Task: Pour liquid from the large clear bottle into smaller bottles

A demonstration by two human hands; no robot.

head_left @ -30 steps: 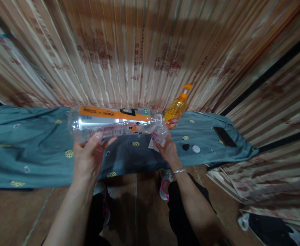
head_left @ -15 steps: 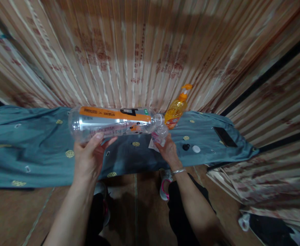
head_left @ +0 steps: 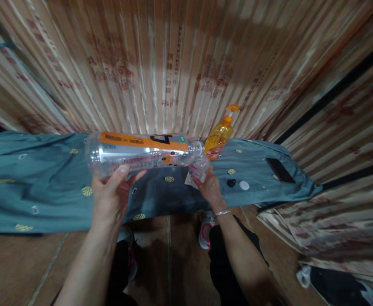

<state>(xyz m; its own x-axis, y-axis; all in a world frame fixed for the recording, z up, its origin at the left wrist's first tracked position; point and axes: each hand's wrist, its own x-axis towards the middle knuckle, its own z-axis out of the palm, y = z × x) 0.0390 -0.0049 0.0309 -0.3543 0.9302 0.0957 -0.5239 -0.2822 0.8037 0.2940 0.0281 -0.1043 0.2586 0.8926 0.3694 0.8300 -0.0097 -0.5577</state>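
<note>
A large clear bottle (head_left: 141, 153) with an orange and silver label lies sideways in the air, its neck pointing right. My left hand (head_left: 111, 193) grips it from below near its base. In my right hand (head_left: 209, 185) is a small clear bottle (head_left: 200, 163) with a pinkish label, held upright but somewhat tilted. The mouth of the large bottle meets the top of the small one; the exact contact is too blurred to tell. Just behind my right hand stands an orange pump bottle (head_left: 218, 138).
A teal patterned cloth (head_left: 58, 182) covers the long table. On its right part lie a black cap (head_left: 231, 182), a white cap (head_left: 244, 185) and a dark phone (head_left: 280, 170). Pleated curtains (head_left: 141, 63) hang behind. A dark bag-like item (head_left: 336, 287) is on the floor.
</note>
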